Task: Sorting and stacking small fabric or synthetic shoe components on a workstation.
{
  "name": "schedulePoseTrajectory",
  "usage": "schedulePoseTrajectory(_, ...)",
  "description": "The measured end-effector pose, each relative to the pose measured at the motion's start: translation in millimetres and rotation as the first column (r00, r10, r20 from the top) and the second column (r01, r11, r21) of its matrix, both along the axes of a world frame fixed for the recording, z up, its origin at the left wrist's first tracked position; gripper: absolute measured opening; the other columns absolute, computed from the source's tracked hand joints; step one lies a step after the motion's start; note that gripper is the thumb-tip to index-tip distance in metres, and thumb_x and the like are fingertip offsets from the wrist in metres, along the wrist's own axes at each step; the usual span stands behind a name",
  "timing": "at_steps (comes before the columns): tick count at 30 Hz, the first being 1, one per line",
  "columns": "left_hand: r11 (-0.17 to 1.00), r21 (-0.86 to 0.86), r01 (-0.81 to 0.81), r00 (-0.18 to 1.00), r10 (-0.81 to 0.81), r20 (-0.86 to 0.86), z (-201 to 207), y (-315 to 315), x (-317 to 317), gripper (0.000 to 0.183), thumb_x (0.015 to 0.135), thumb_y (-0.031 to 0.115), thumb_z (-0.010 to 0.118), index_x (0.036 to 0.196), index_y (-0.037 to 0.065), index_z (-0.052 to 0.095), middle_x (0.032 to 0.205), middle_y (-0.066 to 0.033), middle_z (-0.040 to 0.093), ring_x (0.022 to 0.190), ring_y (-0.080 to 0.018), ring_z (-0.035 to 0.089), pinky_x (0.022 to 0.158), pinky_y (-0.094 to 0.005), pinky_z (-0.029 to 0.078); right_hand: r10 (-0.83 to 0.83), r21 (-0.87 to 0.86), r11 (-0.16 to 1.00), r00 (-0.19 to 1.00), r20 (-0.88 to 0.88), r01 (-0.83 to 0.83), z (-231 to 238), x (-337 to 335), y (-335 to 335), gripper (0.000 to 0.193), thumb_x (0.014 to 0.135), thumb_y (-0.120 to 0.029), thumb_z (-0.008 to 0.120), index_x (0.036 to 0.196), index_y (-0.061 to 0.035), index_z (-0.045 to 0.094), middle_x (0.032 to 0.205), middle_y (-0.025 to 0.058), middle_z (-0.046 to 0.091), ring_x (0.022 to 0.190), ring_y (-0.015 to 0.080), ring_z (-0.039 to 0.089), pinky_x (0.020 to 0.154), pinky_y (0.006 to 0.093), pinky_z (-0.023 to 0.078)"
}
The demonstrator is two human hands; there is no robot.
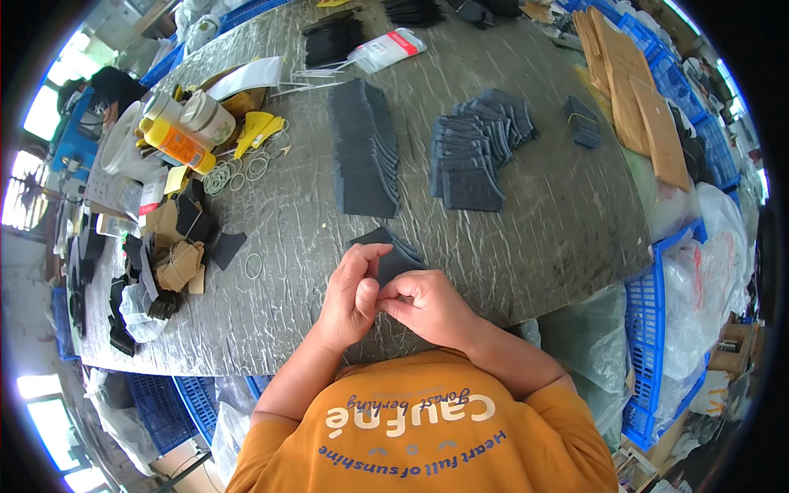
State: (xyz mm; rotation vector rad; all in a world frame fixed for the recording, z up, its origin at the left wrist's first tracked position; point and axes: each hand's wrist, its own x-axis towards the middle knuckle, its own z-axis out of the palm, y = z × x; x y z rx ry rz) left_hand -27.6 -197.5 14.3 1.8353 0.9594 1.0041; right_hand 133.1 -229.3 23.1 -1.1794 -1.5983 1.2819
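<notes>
My left hand point(350, 297) is raised over the near part of the table, its fingers bent to the right and the thumb apart from them; I see nothing held in it. Beside it my right hand point(431, 307) pinches thumb and forefinger together close to the left thumb. Whatever is in that pinch is too small to make out. Just beyond both hands lies a dark blue-grey cut piece point(396, 253) with a curved edge, partly hidden by the left fingers. Farther off are a long overlapping row of similar pieces point(362, 148) and a fanned pile of them point(475, 156).
A small banded bundle point(583, 122) lies at the right. Rubber bands point(220, 176), a yellow bottle point(177, 145), jars and brown and black scraps point(179, 264) crowd the left. Blue crates point(649, 345) and cardboard point(657, 131) line the table's right side.
</notes>
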Motion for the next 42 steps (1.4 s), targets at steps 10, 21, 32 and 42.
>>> schedulePoseTrajectory(10,0.872,-0.371,0.319,0.833,-0.071,0.549,-14.7,-16.2,-0.3,0.051,0.093,0.045,0.049,0.114,-0.001,0.054,0.088,-0.0029,0.051,0.079,-0.0141,0.048,0.071,-0.0305,0.043,0.017,-0.319,0.935,0.917,-0.398,-0.155,-17.9,-1.1,-6.2,0.008,0.080,-0.009,0.065,0.081,-0.0003,0.066,0.071,0.0008,0.061,0.065,0.0066,0.055,0.055,0.0259,0.044)
schedulePoseTrajectory(21,0.962,0.169,0.215,0.972,-0.195,-0.131,24.8,-1.1,-6.8,0.033,0.057,-0.004,0.073,0.087,0.008,0.066,0.088,-0.0059,0.056,0.084,-0.0219,0.051,0.073,-0.0325,0.041,-0.255,-0.530,0.784,0.611,-0.749,-0.322,-28.0,2.9,-11.3,0.022,0.084,-0.008,0.043,0.099,-0.0030,0.059,0.094,0.0041,0.059,0.080,0.0095,0.055,0.069,0.0258,0.045)
schedulePoseTrajectory(32,0.789,-0.500,-0.358,0.933,0.286,-0.216,-7.8,13.2,-32.8,0.003,0.076,0.005,0.067,0.076,0.003,0.064,0.064,0.0022,0.058,0.058,-0.0050,0.048,0.053,-0.0216,0.038,-0.526,-0.494,0.851,0.303,-0.795,0.182,-53.6,80.8,11.7,0.004,0.088,-0.010,0.042,0.085,-0.0108,0.044,0.065,0.0011,0.041,0.060,0.0122,0.042,0.051,0.0233,0.034)
schedulePoseTrajectory(42,0.814,-0.464,-0.348,0.923,0.211,-0.323,-20.1,25.0,-22.4,0.007,0.078,0.008,0.067,0.078,0.002,0.064,0.065,0.0023,0.059,0.057,-0.0042,0.049,0.051,-0.0207,0.037,-0.512,-0.411,0.854,0.658,-0.552,0.320,-62.8,74.3,-6.3,0.013,0.084,-0.002,0.060,0.089,-0.0095,0.050,0.071,-0.0065,0.045,0.060,0.0019,0.040,0.053,0.0185,0.033)
